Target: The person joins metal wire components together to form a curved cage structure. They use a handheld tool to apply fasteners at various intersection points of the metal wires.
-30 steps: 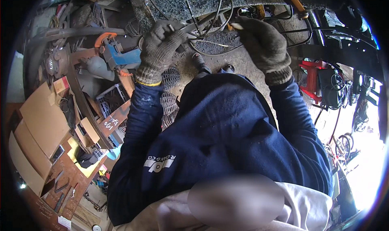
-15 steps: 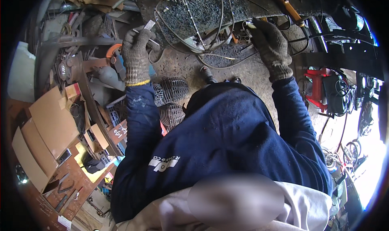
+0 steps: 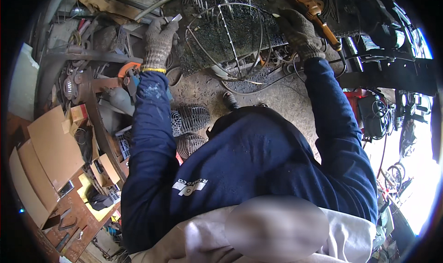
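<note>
My left hand (image 3: 159,44), in a grey knitted glove with a yellow cuff, is closed on a small flat metal piece (image 3: 176,17) at the left side of the dark worktable (image 3: 198,60). My gloved right hand (image 3: 302,37) is curled at the table's right side. A small pale tip (image 3: 275,15) shows at its fingers; the rest of what it holds is hidden. Between the hands is a bent wire loop (image 3: 196,46), with a straight ribbed rod (image 3: 226,30) running across it. The loop's lower part reaches past the table's near edge.
An orange-handled tool (image 3: 318,11) lies beyond my right hand. Several upright metal pins (image 3: 203,5) stand on the table. Wire coils (image 3: 194,118) rest on the floor near my feet. Cardboard boxes (image 3: 55,147) are at left, a black machine with cables (image 3: 374,111) at right.
Both hands have moved forward, farther over the table. The wire loop has shifted forward and now spreads wider between them. The left hand keeps its metal piece.
</note>
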### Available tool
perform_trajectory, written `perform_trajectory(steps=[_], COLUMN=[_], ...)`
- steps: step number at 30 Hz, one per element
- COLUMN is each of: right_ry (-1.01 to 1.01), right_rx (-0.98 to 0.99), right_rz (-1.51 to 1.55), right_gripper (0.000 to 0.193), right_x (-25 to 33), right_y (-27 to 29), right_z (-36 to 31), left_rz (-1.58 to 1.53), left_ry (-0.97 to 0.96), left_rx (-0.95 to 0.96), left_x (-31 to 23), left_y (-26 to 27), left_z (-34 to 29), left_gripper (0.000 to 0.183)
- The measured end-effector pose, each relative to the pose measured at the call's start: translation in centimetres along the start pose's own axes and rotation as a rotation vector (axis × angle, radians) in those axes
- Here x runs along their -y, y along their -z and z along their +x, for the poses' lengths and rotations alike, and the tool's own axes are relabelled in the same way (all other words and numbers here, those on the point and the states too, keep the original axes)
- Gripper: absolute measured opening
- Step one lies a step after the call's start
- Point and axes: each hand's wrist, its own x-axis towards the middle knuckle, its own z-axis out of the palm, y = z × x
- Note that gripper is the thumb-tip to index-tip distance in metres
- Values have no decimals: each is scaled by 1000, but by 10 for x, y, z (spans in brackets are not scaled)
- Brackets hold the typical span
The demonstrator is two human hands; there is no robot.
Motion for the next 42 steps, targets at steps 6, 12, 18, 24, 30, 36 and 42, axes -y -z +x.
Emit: perform_trajectory(steps=[6,12,18,24,30,36,42], right_ry=[-97,-120,-125,-148,-134,-75,-106], right_rx=[21,-70,-100,-122,-110,-155,-82], right_rz=[-109,-139,-183,-238,-241,-226,-203], right_gripper=[43,47,49,49,47,45,49], right_x=[-20,-18,-11,-17,-11,-12,-6], right_y=[-19,-27,-27,-33,-36,-31,-28], right_z=[11,15,12,10,10,6,7], left_rz=[17,144,738,344,711,474,578], left_ry=[62,-30,-184,-638,-942,-878,-890], left_rx=[162,201,-3,-15,17,-57,-108], left_x=[25,53,23,-52,-54,-45,-32], left_y=[-12,-23,-33,-35,-55,-58,-61], left_z=[40,70,64,-2,-25,-49,-56], left_gripper=[21,37,53,31,42,44,47])
